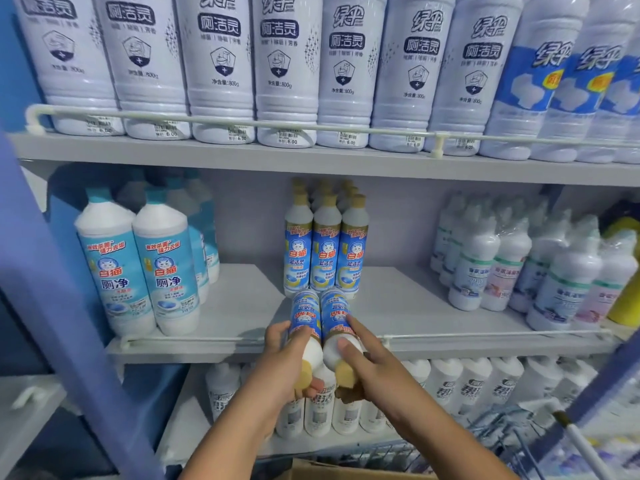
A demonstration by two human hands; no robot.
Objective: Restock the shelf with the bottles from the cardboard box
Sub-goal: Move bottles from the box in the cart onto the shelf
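Showing at the near bottom edge: a flap of the cardboard box (311, 471). Just beyond, gripping the left gold-capped bottle (304, 320) with the left hand (287, 362), fingers curled round its neck end. Gripping the right gold-capped bottle (334, 317) with the right hand (363, 358) likewise. Holding both side by side, bases pointing far, over the middle shelf (398, 306) rail. Standing farther back: matching upright bottles (325, 251) in rows.

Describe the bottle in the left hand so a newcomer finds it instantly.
Find the middle shelf, then its front rail. Two blue-labelled bottles lie tipped across it, gold caps toward the camera; the left hand grips the left bottle, unlike the upright ones behind.
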